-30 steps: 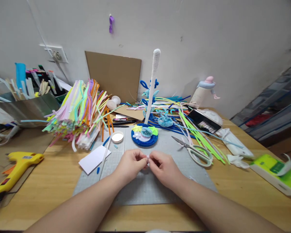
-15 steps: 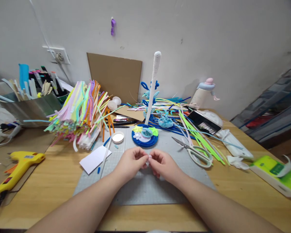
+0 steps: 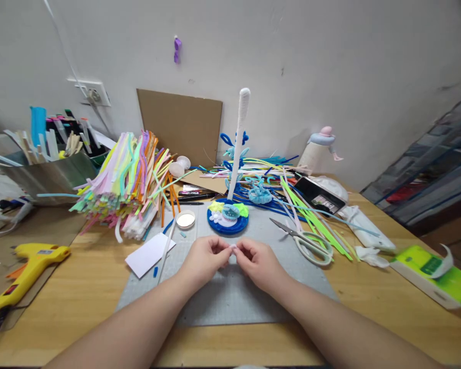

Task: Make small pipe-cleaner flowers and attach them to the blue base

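Observation:
Above the grey cutting mat (image 3: 230, 302), my left hand (image 3: 207, 259) and my right hand (image 3: 259, 260) meet fingertip to fingertip. Both are closed in a pinch on a small white piece (image 3: 233, 247), mostly hidden by the fingers; its kind I cannot make out. Just beyond them sits a round blue base (image 3: 230, 229) of fuzzy pipe cleaners, bearing yellow, white and light-blue shapes. A tall white wrapped post (image 3: 238, 143) rises behind it, with blue loops and leaves around it. Scissors (image 3: 311, 246) lie partly spread to the right of my right hand.
Left stand a thick bundle of coloured pipe cleaners (image 3: 119, 179) and a yellow glue gun (image 3: 30, 266). A white card (image 3: 149, 254) and a small round dish (image 3: 185, 220) lie nearer. Right are green pipe cleaners (image 3: 315, 220), a phone (image 3: 320, 195) and a green tissue pack (image 3: 434, 274).
The camera view has shifted slightly, so the scene sits a little lower and further left. Both hands stay together on the small white piece, with only slight finger movement.

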A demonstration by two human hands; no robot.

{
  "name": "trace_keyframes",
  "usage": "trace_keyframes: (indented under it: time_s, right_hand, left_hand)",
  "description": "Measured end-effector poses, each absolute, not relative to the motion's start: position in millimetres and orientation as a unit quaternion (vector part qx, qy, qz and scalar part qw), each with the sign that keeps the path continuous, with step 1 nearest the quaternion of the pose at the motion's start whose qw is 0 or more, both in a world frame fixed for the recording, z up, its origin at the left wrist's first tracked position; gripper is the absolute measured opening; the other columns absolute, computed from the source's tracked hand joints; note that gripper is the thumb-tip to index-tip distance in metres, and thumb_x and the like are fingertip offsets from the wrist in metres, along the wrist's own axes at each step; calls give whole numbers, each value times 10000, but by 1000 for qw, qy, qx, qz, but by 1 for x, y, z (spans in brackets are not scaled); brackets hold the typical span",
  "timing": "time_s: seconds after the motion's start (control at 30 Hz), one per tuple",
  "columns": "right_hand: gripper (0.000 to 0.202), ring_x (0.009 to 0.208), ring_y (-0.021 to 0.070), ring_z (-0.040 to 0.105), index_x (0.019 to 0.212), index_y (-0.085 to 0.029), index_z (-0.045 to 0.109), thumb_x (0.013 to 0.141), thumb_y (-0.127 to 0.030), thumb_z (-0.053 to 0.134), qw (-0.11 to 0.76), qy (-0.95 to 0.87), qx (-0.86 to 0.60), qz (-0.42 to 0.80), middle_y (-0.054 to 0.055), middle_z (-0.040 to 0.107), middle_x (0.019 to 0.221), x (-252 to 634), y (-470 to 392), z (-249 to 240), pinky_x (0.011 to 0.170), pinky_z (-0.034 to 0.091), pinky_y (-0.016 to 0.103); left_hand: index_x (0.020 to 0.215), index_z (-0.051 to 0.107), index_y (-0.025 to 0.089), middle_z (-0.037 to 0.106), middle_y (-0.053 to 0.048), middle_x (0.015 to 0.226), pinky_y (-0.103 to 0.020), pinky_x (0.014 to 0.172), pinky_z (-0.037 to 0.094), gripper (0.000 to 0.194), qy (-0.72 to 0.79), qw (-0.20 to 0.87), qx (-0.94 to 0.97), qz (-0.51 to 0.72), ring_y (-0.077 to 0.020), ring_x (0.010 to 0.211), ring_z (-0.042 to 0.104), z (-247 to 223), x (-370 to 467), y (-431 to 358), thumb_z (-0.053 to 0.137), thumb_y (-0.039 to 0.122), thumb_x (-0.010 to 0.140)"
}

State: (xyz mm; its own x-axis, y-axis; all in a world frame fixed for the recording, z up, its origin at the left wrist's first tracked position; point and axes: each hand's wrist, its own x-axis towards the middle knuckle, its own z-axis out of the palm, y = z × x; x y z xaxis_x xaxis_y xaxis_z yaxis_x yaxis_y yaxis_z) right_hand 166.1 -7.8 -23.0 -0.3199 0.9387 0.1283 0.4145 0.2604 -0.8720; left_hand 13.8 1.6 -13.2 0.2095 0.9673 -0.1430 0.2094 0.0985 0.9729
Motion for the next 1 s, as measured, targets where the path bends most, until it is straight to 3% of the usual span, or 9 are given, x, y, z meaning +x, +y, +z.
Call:
trace_keyframes:
  time_s: [0.23, 0.47, 0.67, 0.8, 1.0]
  right_hand:
    - [198, 538, 93, 406, 633, -167, 498, 822, -196, 449, 333, -769, -475, 270, -33, 459, 571, 166, -9, -24, 507, 293, 210]
    - [177, 472, 78, 387, 608, -172, 465, 780, -216, 475, 337, -717, -473, 385, -49, 434, 517, 163, -2, -26, 440, 296, 188]
    - [151, 333, 70, 378, 758, -193, 475, 814, -333, 468, 359, -606, -479, 524, -76, 456, 456, 164, -2, -25, 317, 298, 165]
    - [223, 319, 63, 373, 758, -185, 510, 842, -382, 447, 346, -622, -463, 528, -72, 454, 449, 165, -4, -25, 314, 291, 161]
    - [215, 391, 70, 403, 730, -179, 522, 862, -320, 427, 341, -679, -456, 464, -62, 452, 482, 167, -5, -25, 395, 317, 176]
  left_hand:
    - [590, 508, 148, 518, 37, 434, -181, 439, 345, 145, 515, 537, 560, 364, -73, 408, 459, -21, 18, 1, 588, 242, 667]
    - [710, 531, 144, 553, 35, 570, -186, 464, 377, 145, 464, 568, 547, 403, -71, 463, 489, -23, 17, 2, 606, 263, 674]
    - [680, 496, 141, 579, 13, 528, -209, 499, 409, 240, 448, 632, 472, 420, -91, 473, 527, -16, 17, 2, 661, 311, 640]
    - [670, 500, 144, 584, 12, 548, -223, 547, 426, 255, 432, 624, 479, 441, -95, 510, 535, -15, 18, 3, 677, 324, 633]
    - [675, 569, 132, 581, -1, 558, -207, 515, 390, 186, 486, 537, 569, 388, -101, 518, 528, -21, 15, 3, 613, 313, 691]
